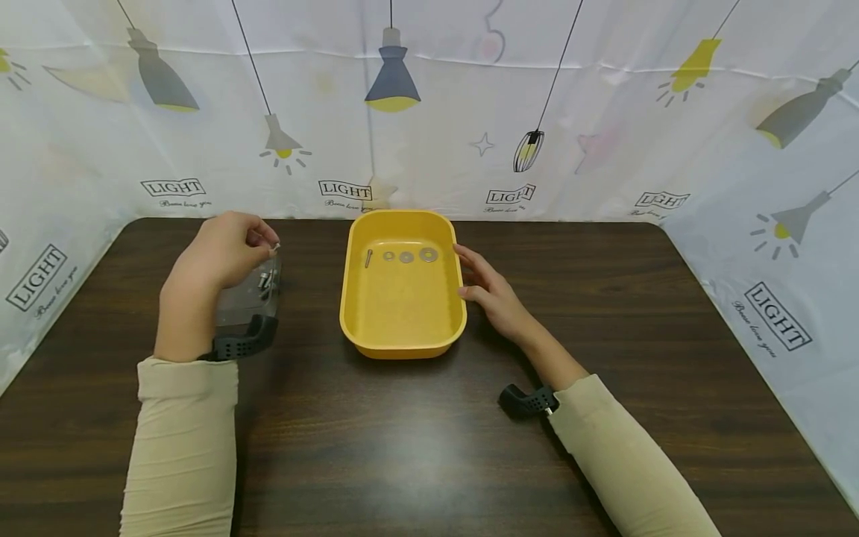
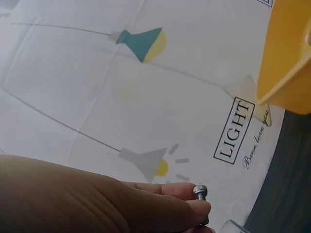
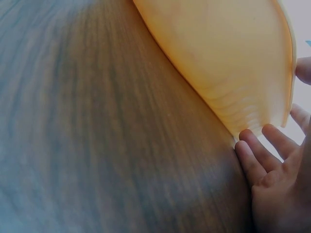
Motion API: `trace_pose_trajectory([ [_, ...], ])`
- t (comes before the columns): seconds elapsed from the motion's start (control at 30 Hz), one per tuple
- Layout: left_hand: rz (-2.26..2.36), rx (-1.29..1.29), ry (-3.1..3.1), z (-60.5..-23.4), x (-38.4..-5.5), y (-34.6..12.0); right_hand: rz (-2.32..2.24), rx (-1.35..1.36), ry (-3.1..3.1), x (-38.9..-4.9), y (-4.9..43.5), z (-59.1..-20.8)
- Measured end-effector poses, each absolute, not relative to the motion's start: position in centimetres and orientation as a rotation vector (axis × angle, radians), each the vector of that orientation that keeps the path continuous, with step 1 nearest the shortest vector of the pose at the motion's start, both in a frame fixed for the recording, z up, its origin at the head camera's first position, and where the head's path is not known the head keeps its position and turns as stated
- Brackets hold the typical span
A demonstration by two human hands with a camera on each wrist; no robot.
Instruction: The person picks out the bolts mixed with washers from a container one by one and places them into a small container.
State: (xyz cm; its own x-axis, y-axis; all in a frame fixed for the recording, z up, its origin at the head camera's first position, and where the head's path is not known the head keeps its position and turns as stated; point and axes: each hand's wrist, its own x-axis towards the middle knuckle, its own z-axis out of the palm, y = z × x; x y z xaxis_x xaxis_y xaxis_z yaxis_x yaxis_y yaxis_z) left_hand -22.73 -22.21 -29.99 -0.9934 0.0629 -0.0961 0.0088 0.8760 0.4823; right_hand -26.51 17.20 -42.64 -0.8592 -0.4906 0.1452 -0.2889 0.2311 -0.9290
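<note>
My left hand (image 1: 218,253) is raised over a clear plastic box (image 1: 244,304) at the left of the table. Between thumb and fingers it pinches a small metal screw (image 2: 200,192) with a ridged round head, whose lower end the fingertips partly hide. Several metal pieces (image 1: 265,283) show inside the box. A yellow tray (image 1: 403,321) stands at the middle back, holding a small screw (image 1: 368,258) and a row of three washers (image 1: 406,257) of differing sizes. Against the tray's right side, my right hand (image 1: 493,294) rests with fingers extended, touching its outer wall.
The dark wooden table (image 1: 416,447) ends at a white printed cloth (image 1: 443,134) hanging behind it and along both sides. Black straps with small housings (image 1: 244,339) sit on both wrists.
</note>
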Motion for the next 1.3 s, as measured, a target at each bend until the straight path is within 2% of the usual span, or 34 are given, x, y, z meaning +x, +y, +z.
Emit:
trace_pose_trajectory([
  [1.3, 0.696, -0.126, 2.868, -33.4, -23.9, -25.0, -1.721, -0.771, 2.299, -26.7, 17.2, -42.9],
])
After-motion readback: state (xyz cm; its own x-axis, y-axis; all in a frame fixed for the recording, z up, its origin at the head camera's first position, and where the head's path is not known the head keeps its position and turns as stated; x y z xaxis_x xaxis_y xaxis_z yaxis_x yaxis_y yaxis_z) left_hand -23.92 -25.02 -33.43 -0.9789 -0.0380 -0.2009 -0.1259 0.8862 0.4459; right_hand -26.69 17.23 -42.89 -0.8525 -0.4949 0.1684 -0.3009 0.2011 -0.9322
